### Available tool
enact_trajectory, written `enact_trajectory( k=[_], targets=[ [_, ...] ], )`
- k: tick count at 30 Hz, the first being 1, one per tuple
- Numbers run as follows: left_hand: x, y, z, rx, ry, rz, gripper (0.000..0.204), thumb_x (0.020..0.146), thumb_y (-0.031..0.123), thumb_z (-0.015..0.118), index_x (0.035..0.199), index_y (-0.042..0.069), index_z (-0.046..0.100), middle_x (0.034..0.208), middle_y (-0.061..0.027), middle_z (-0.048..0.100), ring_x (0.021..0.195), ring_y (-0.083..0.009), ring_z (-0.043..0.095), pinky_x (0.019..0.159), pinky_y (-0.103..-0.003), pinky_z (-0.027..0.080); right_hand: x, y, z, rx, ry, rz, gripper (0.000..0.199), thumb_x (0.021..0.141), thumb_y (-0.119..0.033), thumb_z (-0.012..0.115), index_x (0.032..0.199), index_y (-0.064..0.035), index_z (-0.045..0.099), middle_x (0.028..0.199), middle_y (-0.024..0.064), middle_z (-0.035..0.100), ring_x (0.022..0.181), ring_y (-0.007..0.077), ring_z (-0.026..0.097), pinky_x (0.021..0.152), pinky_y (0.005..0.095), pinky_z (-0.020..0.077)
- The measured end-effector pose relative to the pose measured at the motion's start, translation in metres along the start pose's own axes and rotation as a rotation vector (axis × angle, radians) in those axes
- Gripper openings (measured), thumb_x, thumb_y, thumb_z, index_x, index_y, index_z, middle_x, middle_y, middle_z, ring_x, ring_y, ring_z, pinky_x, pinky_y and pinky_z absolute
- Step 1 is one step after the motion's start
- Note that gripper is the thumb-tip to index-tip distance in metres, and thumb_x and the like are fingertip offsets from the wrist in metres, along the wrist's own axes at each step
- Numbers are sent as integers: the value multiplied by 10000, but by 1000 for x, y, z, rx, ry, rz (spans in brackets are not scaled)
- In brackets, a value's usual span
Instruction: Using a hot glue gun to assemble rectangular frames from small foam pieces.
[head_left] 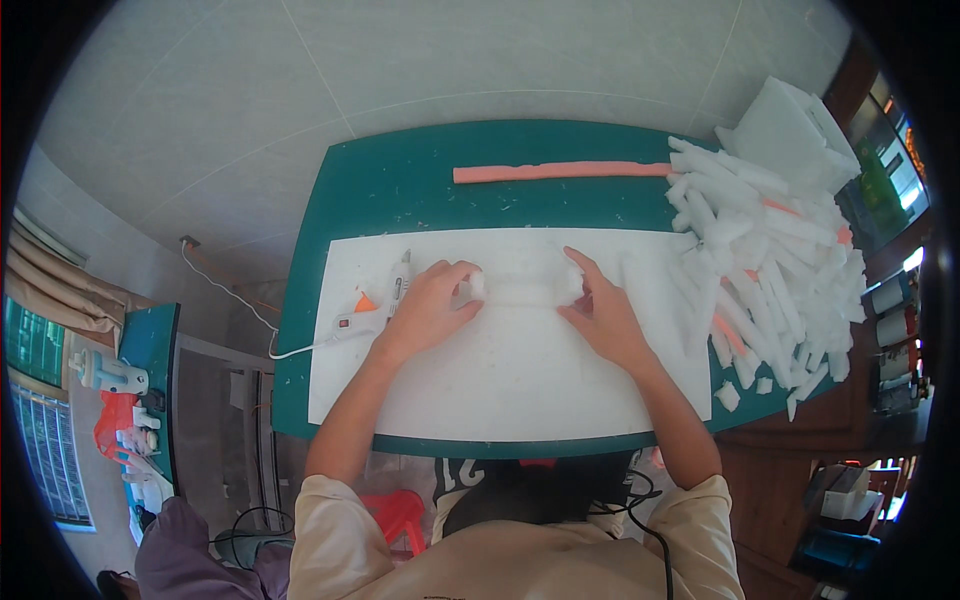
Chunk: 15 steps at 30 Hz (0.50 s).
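Note:
My left hand [428,308] and my right hand [600,312] each grip one end of a short white foam tube [522,288]. The tube lies crosswise on a large white foam sheet [500,380], which covers most of a green table [400,180]. My left fingers curl over the tube's left end. Fingers of my right hand press on its right end. A white hot glue gun [385,300] with an orange tip rests on the sheet just left of my left hand, its white cord trailing off the table's left edge.
A heap of several white foam tubes [770,260], a few of them pink, fills the table's right side, with white foam blocks [790,130] behind. A long pink foam tube [560,172] lies along the far edge. A small side table [140,380] stands at left.

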<state>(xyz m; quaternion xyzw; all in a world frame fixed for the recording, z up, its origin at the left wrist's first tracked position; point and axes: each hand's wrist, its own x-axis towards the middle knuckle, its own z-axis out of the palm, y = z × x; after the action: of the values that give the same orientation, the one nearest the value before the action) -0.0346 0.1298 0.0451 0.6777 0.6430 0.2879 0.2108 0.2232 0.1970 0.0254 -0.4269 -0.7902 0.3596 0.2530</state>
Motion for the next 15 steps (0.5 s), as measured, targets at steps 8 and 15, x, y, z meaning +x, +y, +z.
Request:
enact_trajectory(
  k=[8,15],
  targets=[
    [-1,6,-4,24,-43,-17,319,809,131,711,1106,54,625,964,-163,617,871,-306,610,789,-389,487,0,-1,-2,2,-3,-1,726,812,-36,725,1454,-162,409,946,144,569,788,241,589,781,322,496],
    [-2,4,-1,22,4,-16,342,764,118,750,1083,44,654,851,-118,599,806,-268,589,729,-356,465,-1,-2,-3,64,-46,2,719,819,-32,699,1459,-127,384,924,154,551,844,302,549,809,381,468]
  ],
)
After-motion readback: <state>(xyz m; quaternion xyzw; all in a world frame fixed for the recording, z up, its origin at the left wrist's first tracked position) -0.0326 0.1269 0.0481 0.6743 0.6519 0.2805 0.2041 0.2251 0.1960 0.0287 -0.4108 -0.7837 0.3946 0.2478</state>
